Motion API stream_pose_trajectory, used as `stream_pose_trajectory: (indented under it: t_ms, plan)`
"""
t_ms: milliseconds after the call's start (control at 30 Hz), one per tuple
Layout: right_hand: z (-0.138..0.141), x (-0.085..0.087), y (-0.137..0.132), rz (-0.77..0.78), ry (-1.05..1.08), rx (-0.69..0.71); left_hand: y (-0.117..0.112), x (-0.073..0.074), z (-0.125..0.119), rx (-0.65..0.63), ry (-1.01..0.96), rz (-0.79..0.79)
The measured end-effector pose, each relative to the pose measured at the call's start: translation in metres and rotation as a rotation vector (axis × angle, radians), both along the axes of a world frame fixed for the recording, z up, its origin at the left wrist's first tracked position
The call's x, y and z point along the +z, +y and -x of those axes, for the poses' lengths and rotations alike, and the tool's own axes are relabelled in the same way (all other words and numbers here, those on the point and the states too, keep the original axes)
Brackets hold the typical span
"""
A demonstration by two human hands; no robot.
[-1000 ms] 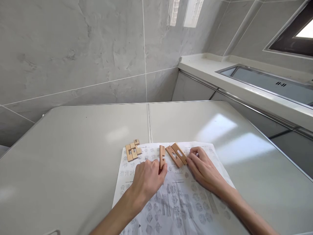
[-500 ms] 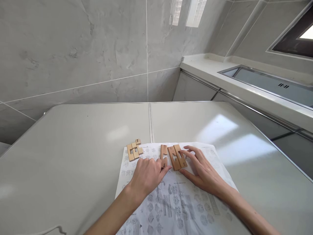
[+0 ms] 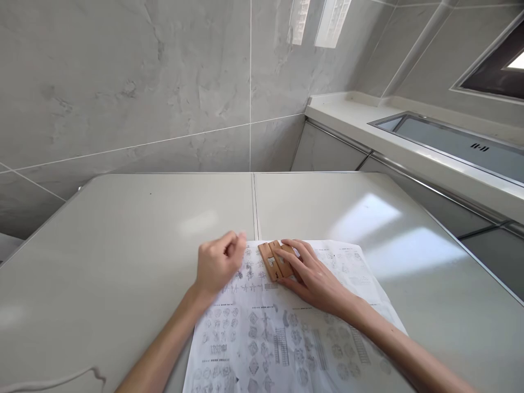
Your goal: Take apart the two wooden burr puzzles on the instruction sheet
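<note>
My right hand (image 3: 313, 275) lies with its fingers stretched flat over a row of flat notched wooden puzzle pieces (image 3: 272, 261), which are pushed side by side on a printed instruction sheet (image 3: 295, 338). My left hand (image 3: 218, 263) hovers just left of them at the sheet's upper left edge, fingers curled and slightly blurred. The second cluster of wooden pieces that lay there is hidden behind this hand. I cannot see what, if anything, is inside the curled fingers.
The sheet lies on a pale grey table (image 3: 123, 229) with a seam down its middle, set against a tiled wall. A white counter (image 3: 360, 114) with a sunken steel sink (image 3: 450, 142) runs along the right. A thin cable (image 3: 61, 377) crosses the table's near left corner.
The single piece under my left hand now sits tight against the two by my right hand. My left hand let it go and moved left over the other cluster; my right hand shifted left onto the row.
</note>
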State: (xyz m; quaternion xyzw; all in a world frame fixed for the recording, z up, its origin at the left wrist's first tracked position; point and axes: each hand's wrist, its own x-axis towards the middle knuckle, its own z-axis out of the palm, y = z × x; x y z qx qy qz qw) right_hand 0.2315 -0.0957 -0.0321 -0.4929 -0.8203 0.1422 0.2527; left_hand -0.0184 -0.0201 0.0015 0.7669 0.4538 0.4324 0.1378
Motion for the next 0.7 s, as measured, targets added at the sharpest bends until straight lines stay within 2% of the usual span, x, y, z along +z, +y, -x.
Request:
stream_pose_trajectory:
  t_ms: [133, 233, 433, 633, 700]
  plan:
    - [0.012, 0.0, 0.011, 0.004, 0.007, 0.023, 0.026, -0.003, 0.032, 0.263, -0.152, 0.083]
    - [0.021, 0.0, 0.021, 0.014, 0.01, 0.045, 0.039, -0.009, 0.05, 0.341, -0.269, 0.226]
    - [0.036, -0.001, 0.042, -0.006, 0.04, 0.108, 0.044, -0.013, 0.054, 0.239, -0.247, 0.334]
    - [0.047, -0.001, 0.049, 0.012, 0.068, 0.103, 0.043, -0.013, 0.048, 0.004, -0.051, 0.362]
    - [0.049, 0.0, 0.049, 0.025, 0.089, 0.113, 0.043, -0.012, 0.049, -0.032, -0.028, 0.388]
